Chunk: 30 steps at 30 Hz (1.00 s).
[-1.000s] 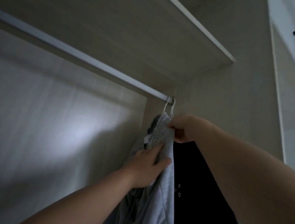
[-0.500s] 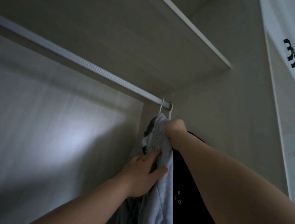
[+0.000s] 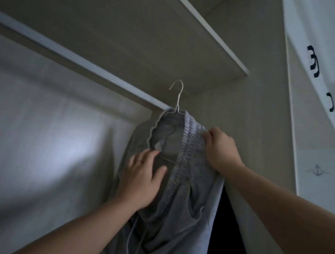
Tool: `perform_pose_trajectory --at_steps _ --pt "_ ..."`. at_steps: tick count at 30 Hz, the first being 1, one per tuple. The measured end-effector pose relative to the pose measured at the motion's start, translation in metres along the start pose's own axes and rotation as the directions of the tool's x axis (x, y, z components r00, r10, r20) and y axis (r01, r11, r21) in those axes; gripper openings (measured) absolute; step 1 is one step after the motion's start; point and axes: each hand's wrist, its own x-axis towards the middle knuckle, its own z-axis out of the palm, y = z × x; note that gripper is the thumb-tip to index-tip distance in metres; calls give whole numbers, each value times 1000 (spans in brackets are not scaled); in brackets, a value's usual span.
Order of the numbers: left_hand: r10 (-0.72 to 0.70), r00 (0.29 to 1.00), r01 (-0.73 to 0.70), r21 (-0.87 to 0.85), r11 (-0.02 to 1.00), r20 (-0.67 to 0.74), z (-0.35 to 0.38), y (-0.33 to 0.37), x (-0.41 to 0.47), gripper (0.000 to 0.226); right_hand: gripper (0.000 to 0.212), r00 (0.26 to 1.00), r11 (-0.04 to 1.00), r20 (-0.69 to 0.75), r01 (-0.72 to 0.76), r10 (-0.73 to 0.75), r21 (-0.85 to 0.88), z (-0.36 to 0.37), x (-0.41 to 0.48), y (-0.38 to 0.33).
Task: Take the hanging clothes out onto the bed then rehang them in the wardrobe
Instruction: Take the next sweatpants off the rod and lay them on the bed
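grey sweatpants (image 3: 180, 217) on white wire hanger (image 3: 178, 97), frame centre, hook raised above wardrobe rail (image 3: 74, 58), not around it | right grip (image 3: 219, 149) at 3 o'clock of waistband, fingers curled, clutching the elastic | left grip (image 3: 142, 180) at 7 o'clock of hook, fingers straight and spread, flat on the fabric | dark garment (image 3: 225, 236) at 5 o'clock, behind

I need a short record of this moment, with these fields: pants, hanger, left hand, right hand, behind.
pants: grey pants, hung on the hanger
hanger: white wire hanger, its hook above the rail and apparently not on it
left hand: left hand rests on the pants, fingers spread
right hand: right hand grips the waistband
behind: dark garment, partly hidden
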Motion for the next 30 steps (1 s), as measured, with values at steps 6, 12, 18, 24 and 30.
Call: perform_pose_trajectory --at_steps 6,12,18,24,30 --pt "-103 964 88 -68 994 -246 -5 33 16 45 24 990 943 -36 119 -137 -310 -76 -34 32" --pt "-87 950 -4 -289 957 -300 14 121 19 54 23 984 879 -25 145 -175 -454 -174 -74 84" --pt "-6 981 -48 -268 962 -196 55 241 -13 55 24 992 805 -48 66 -117 -590 -294 -134 135" --pt "72 995 -93 -479 873 -63 87 377 -66 38 22 998 713 -54 -27 -16 -700 -432 -214 177" --pt "258 966 -167 -703 691 24 117 512 -136 31 18 994 584 -81 -105 67 -805 -574 -306 194"
